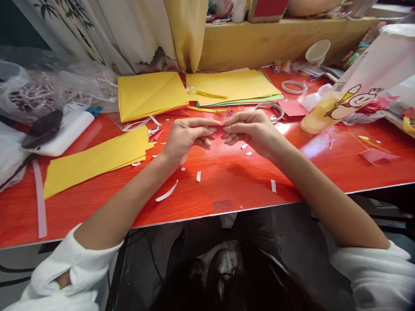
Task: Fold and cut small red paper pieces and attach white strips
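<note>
A small piece of red paper (218, 132) is pinched between both hands above the red table. My left hand (191, 137) grips its left side between thumb and fingers. On its right side, my right hand (248, 129) holds it the same way, the fingertips of the two hands nearly touching. Much of the paper is hidden by the fingers. Behind the hands lie a stack of yellow sheets (151, 95) and a second yellow stack (230, 86). Cut yellow strips (97, 162) lie to the left, near a small folded red piece (157, 134).
White paper scraps (199, 176) are scattered on the red table (246, 190). Tape rolls (294, 87), red squares (293, 109) and a tall drink cup (353, 86) stand or lie at the right. Plastic bags (58, 86) crowd the back left.
</note>
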